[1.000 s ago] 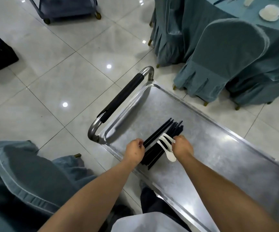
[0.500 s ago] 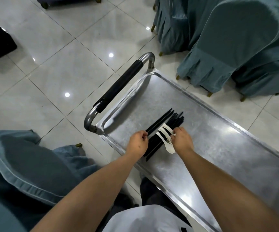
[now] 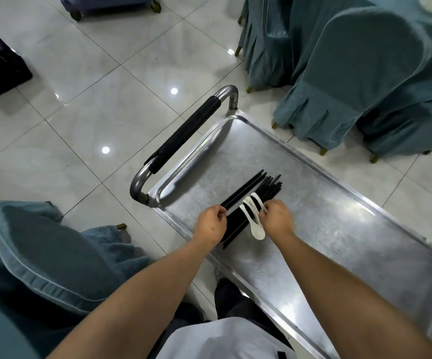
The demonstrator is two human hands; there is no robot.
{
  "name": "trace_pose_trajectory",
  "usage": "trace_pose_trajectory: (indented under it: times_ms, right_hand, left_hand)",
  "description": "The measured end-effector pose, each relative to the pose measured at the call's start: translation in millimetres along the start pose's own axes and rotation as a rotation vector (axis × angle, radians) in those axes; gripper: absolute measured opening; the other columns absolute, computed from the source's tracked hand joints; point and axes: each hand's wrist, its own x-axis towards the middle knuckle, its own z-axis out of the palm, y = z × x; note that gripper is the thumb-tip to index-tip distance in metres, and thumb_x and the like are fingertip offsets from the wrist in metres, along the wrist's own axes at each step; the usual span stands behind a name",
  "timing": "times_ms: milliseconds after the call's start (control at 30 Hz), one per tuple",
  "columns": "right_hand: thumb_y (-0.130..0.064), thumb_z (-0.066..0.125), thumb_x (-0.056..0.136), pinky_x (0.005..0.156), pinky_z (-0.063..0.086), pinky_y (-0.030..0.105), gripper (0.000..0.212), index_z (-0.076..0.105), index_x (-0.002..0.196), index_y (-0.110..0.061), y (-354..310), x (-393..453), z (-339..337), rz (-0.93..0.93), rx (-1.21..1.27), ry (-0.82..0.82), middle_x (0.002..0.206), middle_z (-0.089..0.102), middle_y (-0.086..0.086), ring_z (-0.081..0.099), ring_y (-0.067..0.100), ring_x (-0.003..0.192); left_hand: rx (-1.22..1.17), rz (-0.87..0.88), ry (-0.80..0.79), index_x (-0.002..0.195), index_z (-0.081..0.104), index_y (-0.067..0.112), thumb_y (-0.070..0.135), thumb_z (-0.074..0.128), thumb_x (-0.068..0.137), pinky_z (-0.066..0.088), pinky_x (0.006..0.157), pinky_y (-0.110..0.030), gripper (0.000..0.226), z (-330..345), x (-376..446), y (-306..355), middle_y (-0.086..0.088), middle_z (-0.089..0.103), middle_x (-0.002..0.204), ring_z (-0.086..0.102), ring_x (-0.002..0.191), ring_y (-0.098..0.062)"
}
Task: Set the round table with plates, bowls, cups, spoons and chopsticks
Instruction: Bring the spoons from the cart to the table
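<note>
Two covered chairs [image 3: 360, 81] beside a metal cart [image 3: 339, 229], another chair [image 3: 41, 255] at lower left. On the cart top: black chopsticks [image 3: 251, 200] in a bunch, long way slanting up-right, white spoons [image 3: 255, 221] across them. Left hand [image 3: 209, 224] pinching chopstick ends; right hand [image 3: 278, 218] pinching spoon handles.

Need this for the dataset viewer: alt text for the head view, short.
Seen from above, a person's left hand grips black chopsticks and the right hand holds white spoons on a steel cart. Teal-covered chairs stand beyond on a glossy tiled floor.
</note>
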Motion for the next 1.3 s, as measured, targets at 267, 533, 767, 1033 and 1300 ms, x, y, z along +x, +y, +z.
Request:
trace_pose_trajectory:
  times_ms: [267, 533, 767, 1033, 1300]
  right_hand:
    - [-0.028, 0.061, 0.092, 0.065, 0.039, 0.029, 0.021, 0.068, 0.094, -0.008, -2, 3, 13, 0.017, -0.016, -0.103, 0.098, 0.058, 0.010, 0.054, 0.023, 0.079]
    - [-0.024, 0.058, 0.092, 0.065, 0.038, 0.030, 0.018, 0.065, 0.094, -0.007, -9, 4, 18, 0.014, -0.127, -0.120, 0.099, 0.057, 0.010, 0.057, 0.026, 0.083]
    - [-0.024, 0.054, 0.089, 0.061, 0.039, 0.032, 0.016, 0.060, 0.084, -0.010, -15, -5, 19, 0.008, -0.252, -0.153, 0.093, 0.056, 0.007, 0.053, 0.023, 0.075]
    - [-0.028, 0.058, 0.089, 0.060, 0.040, 0.031, 0.019, 0.057, 0.081, -0.011, -21, -23, 10, 0.009, -0.186, -0.136, 0.086, 0.056, 0.006, 0.058, 0.024, 0.075]
    - [-0.027, 0.058, 0.093, 0.061, 0.039, 0.031, 0.020, 0.063, 0.100, -0.008, -28, -28, 24, 0.033, -0.229, -0.146, 0.096, 0.058, 0.008, 0.052, 0.022, 0.074]
  left_hand:
    - [-0.027, -0.027, 0.023, 0.111, 0.066, 0.019, 0.014, 0.049, 0.096, 0.049, 0.075, -0.017, 0.023, -6, -4, -4, 0.007, 0.065, 0.096, 0.062, 0.084, -0.006]
    - [-0.005, -0.052, 0.029, 0.109, 0.067, 0.021, 0.014, 0.051, 0.096, 0.041, 0.067, -0.008, 0.023, -10, -4, -19, 0.011, 0.063, 0.092, 0.057, 0.078, 0.002]
    - [0.007, -0.034, 0.022, 0.109, 0.067, 0.022, 0.015, 0.050, 0.096, 0.044, 0.064, -0.011, 0.023, -11, -4, -20, 0.014, 0.060, 0.087, 0.058, 0.077, 0.001]
    - [0.014, -0.020, 0.013, 0.112, 0.067, 0.019, 0.014, 0.049, 0.096, 0.049, 0.074, -0.019, 0.025, -11, -4, -19, 0.007, 0.063, 0.095, 0.061, 0.082, -0.008]
    - [0.010, -0.028, 0.008, 0.110, 0.068, 0.017, 0.014, 0.049, 0.096, 0.048, 0.074, -0.019, 0.023, -20, -13, -27, 0.004, 0.065, 0.095, 0.060, 0.080, -0.009]
